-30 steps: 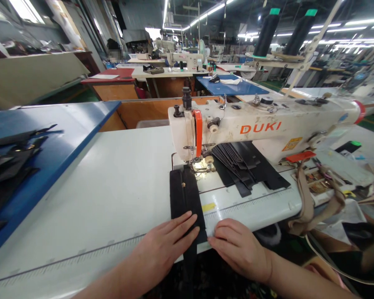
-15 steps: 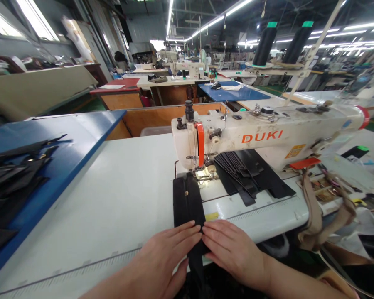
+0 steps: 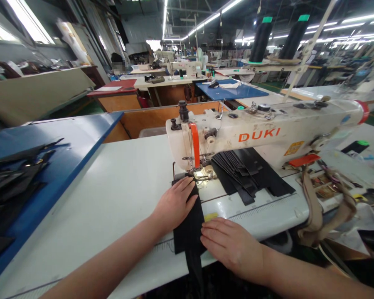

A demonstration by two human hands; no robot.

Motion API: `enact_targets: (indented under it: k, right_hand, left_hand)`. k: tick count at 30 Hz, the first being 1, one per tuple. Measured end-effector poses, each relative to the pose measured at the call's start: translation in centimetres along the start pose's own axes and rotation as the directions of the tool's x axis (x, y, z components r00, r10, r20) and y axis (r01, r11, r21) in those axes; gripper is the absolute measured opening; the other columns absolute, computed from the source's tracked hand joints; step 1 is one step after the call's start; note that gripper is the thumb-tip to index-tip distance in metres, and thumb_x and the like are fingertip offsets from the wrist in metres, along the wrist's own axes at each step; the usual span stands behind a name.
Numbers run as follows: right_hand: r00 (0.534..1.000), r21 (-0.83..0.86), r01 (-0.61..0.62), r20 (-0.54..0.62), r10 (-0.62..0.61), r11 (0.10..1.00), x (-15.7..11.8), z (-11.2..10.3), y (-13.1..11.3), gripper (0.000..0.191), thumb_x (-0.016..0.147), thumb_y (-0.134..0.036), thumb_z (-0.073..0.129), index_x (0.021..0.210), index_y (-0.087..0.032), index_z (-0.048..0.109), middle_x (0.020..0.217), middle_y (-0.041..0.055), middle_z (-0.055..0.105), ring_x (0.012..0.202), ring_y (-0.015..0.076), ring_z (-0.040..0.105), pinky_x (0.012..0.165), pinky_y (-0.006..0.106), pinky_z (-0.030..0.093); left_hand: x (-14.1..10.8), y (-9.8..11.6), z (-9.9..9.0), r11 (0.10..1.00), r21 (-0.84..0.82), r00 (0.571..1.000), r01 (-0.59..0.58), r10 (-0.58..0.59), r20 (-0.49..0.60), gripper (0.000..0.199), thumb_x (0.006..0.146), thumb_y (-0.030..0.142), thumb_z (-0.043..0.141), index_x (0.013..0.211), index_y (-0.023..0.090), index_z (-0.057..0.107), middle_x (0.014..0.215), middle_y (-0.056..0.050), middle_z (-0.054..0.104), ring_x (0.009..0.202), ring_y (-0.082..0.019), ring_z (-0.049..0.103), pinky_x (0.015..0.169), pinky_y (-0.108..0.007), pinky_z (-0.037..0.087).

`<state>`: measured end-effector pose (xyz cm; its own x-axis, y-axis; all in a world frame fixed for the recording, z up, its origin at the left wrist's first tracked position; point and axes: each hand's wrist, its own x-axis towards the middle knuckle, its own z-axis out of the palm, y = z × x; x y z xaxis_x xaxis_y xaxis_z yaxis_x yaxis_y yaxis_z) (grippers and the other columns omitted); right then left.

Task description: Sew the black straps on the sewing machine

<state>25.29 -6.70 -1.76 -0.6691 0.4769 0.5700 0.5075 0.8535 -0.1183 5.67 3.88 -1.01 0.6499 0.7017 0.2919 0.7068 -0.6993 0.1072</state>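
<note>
A black fabric piece [image 3: 188, 228] lies under the needle area of a white sewing machine [image 3: 262, 135], and a narrow black strip [image 3: 194, 265] hangs from its near end over the table edge. My left hand [image 3: 176, 203] rests on the upper left part of the fabric, close to the presser foot, its fingers extended and palm down. Lower down, my right hand [image 3: 229, 245] touches the fabric's right edge with outstretched fingers. Neither hand grips anything visible.
Stacked black pieces [image 3: 237, 170] lie right of the needle. A blue table [image 3: 77, 137] with black straps [image 3: 15, 178] stands at left. At right are beige straps [image 3: 311, 216], a parts tray [image 3: 326, 182] and a thread spool [image 3: 355, 147]. Two black cones [image 3: 260, 41] stand behind.
My left hand has moved forward from the fabric's near end to beside the presser foot. More of the fabric's near end now shows. My right hand has barely moved.
</note>
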Motion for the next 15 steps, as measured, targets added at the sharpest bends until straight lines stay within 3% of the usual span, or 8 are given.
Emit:
enact_targets:
  k: [8, 15]
  right_hand:
    - [0.999, -0.031, -0.020, -0.028, 0.019, 0.999, 0.6, -0.5, -1.4, 0.039, 0.100, -0.012, 0.029, 0.093, -0.008, 0.067, 0.094, 0.0087, 0.071, 0.094, 0.0195, 0.062, 0.085, 0.030, 0.049]
    - [0.973, -0.080, 0.023, -0.226, -0.041, 0.997, 0.1, 1.4, -2.8, 0.034, 0.097, -0.009, 0.037, 0.080, -0.013, 0.066, 0.079, 0.0026, 0.070, 0.080, 0.0153, 0.064, 0.071, 0.025, 0.050]
  left_hand:
    - [-1.3, 0.5, -0.1, 1.000, -0.005, 1.000, -0.004, 0.004, -0.027, 0.036, 0.097, 0.031, 0.041, 0.124, 0.013, 0.057, 0.130, -0.013, 0.059, 0.124, -0.025, 0.053, 0.103, -0.041, 0.047]
    - [-3.3, 1.3, -0.7, 0.999, -0.017, 0.999, -0.027, 0.027, -0.021, 0.037, 0.097, 0.031, 0.041, 0.127, 0.015, 0.057, 0.134, -0.011, 0.057, 0.125, -0.025, 0.052, 0.102, -0.039, 0.048]
